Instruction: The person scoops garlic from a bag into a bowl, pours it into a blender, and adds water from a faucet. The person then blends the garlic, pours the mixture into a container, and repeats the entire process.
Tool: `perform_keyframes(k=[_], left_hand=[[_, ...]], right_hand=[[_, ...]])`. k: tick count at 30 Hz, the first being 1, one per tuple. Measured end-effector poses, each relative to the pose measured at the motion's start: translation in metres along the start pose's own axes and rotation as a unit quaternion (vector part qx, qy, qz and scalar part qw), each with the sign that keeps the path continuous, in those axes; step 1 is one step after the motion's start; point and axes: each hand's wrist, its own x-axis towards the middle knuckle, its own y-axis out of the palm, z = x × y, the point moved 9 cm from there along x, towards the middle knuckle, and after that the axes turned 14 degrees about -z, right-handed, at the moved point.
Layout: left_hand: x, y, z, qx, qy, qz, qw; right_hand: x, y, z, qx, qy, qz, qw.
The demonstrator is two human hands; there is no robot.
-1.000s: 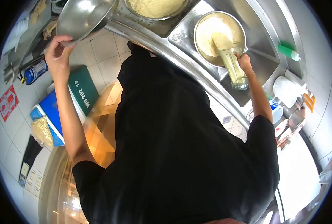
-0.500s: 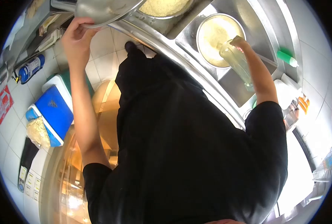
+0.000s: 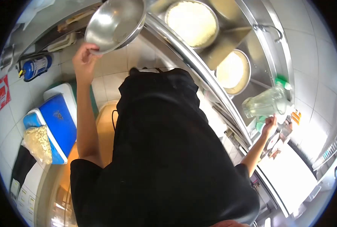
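Observation:
My left hand grips the rim of a shiny metal bowl, fingers closed on its lower left edge. The bowl is held tilted in front of the sink, its inside facing me. At the right, my right hand is closed on the edge of a clear, pale-greenish plastic jug. The jug lies on its side in the air above the sink's right end. Left of the jug stands a metal bowl with pale yellow contents. Farther up, a larger metal bowl holds pale, grainy food.
Both food bowls stand in a steel sink with a tap on its back edge. A green-topped bottle is behind the jug. On my left are a blue cool box, a bag of pale pieces and a blue cylinder.
My right hand has carried the jug away from the lower food bowl toward the right. The bowl in my left hand has turned to show more of its inside. The view has shifted.

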Motion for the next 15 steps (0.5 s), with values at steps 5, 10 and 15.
perform_keyframes(k=[5,10,15], left_hand=[[0.009,-0.068,0.026,0.038,-0.066,0.007,0.997],[0.022,-0.090,0.022,0.060,-0.078,-0.021,0.995],[0.014,-0.124,0.019,0.058,-0.132,-0.109,0.984]], right_hand=[[-0.032,0.058,0.108,-0.135,-0.191,-0.044,0.971],[-0.155,0.271,0.309,0.338,-0.062,-0.024,0.939],[-0.196,0.431,0.411,0.416,-0.131,0.073,0.897]])
